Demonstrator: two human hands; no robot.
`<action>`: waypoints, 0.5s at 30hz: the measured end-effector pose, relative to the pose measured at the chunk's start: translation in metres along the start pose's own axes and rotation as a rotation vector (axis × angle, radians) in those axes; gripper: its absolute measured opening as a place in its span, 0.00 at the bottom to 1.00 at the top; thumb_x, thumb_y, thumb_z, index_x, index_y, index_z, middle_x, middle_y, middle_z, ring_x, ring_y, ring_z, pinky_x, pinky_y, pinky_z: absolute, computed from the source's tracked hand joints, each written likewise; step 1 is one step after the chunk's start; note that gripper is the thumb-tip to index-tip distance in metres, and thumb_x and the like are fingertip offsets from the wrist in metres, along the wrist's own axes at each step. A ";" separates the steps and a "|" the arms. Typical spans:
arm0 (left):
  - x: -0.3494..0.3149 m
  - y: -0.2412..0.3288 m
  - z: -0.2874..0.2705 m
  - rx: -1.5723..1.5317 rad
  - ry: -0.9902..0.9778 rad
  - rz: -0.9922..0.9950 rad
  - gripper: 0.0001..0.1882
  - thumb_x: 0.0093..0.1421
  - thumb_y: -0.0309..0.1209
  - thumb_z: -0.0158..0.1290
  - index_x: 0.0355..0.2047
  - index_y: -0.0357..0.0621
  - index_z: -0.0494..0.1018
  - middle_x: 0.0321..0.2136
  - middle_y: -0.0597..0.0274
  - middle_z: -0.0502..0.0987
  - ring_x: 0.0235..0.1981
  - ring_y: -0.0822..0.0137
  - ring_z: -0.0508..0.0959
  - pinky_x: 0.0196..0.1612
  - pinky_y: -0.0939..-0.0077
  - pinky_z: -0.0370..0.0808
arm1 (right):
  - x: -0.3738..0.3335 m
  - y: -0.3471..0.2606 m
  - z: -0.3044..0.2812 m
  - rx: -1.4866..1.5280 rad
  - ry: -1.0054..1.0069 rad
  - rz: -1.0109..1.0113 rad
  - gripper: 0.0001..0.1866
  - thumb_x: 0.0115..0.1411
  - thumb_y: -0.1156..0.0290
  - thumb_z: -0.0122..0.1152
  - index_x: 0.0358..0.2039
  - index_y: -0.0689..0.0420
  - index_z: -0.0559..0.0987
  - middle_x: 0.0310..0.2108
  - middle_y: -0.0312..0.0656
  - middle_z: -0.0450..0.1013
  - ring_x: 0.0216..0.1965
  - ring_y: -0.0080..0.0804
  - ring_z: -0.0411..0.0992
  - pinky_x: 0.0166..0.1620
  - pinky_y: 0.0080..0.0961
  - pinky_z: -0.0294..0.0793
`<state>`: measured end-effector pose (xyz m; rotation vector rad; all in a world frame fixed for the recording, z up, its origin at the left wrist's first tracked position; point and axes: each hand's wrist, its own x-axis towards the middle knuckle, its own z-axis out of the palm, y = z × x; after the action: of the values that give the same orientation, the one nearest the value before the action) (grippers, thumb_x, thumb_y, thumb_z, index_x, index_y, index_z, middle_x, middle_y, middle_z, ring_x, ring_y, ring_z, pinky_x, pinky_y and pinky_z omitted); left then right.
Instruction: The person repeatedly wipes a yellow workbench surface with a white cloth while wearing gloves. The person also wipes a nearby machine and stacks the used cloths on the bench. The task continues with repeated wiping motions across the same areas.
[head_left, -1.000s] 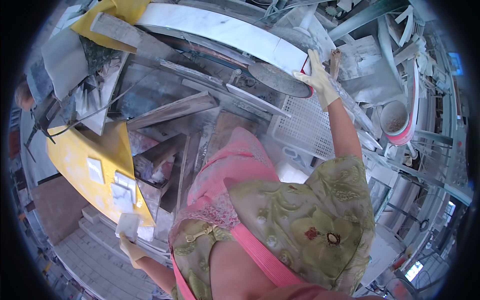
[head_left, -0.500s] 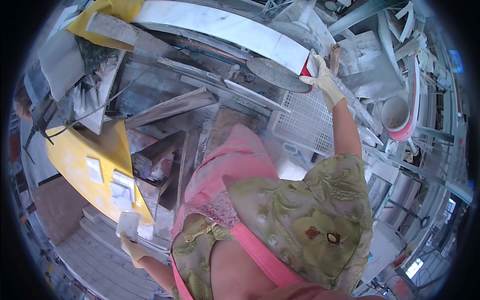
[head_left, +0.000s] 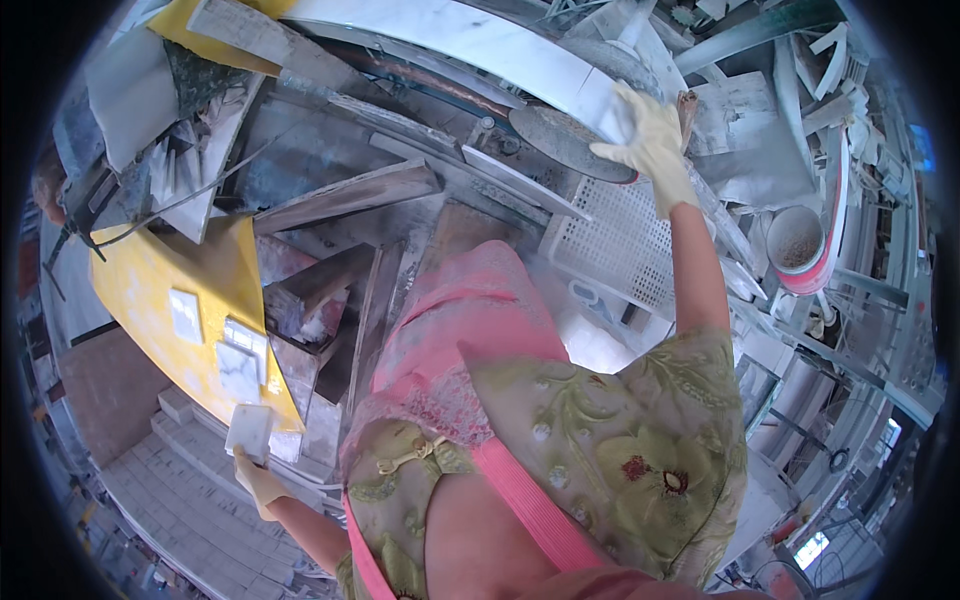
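At the lower left, my left hand (head_left: pixel 258 482) in a pale glove is closed on a white tile (head_left: pixel 249 432) by its lower edge. That tile is just beyond the tip of a yellow sheet (head_left: pixel 140 285), on which a few grey-veined white tiles (head_left: pixel 238 371) lie. My right hand (head_left: pixel 648 140), gloved too, reaches up to the right end of a long curved white marble-like strip (head_left: pixel 480 38). Its thumb and fingers spread around a blurred white tile (head_left: pixel 614 118) at that end. The glove partly hides this tile.
Below the strip's end is a grey rounded plate (head_left: pixel 565 143). A perforated white crate (head_left: pixel 625 240) stands under my right arm. A dusty bucket (head_left: pixel 795 240) is at the right. Wooden boards (head_left: pixel 350 195) and stone offcuts surround me. Stacked pale slabs (head_left: pixel 200 500) lie lower left.
My right hand has turned and spread more over the strip's end, and the red part there is now covered. My left hand and its tile have shifted slightly up and left.
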<state>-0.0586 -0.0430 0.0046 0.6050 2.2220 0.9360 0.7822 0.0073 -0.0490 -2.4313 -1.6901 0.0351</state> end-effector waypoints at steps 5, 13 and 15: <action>-0.016 0.014 0.012 -0.077 0.030 0.054 0.30 0.69 0.46 0.52 0.57 0.31 0.73 0.45 0.55 0.80 0.41 0.64 0.82 0.38 0.75 0.78 | 0.020 -0.046 -0.015 -0.284 -0.059 -0.047 0.49 0.43 0.49 0.80 0.66 0.41 0.69 0.53 0.44 0.73 0.59 0.46 0.69 0.63 0.42 0.61; -0.034 0.020 0.007 -0.011 -0.103 0.138 0.27 0.70 0.46 0.50 0.57 0.35 0.75 0.47 0.64 0.80 0.46 0.72 0.79 0.49 0.74 0.76 | 0.024 -0.011 0.006 -0.176 -0.206 -0.130 0.34 0.64 0.59 0.61 0.67 0.63 0.67 0.63 0.55 0.69 0.61 0.52 0.71 0.64 0.39 0.68; -0.033 0.014 0.014 -0.225 -0.169 0.254 0.26 0.68 0.43 0.53 0.56 0.34 0.73 0.42 0.60 0.81 0.46 0.70 0.81 0.45 0.74 0.82 | 0.036 0.011 -0.003 -0.024 -0.170 -0.287 0.30 0.66 0.61 0.58 0.67 0.57 0.68 0.60 0.54 0.72 0.60 0.52 0.71 0.63 0.38 0.67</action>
<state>-0.0234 -0.0479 0.0205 0.8393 1.8874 1.1967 0.8054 0.0364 -0.0443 -2.2319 -2.1090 0.1888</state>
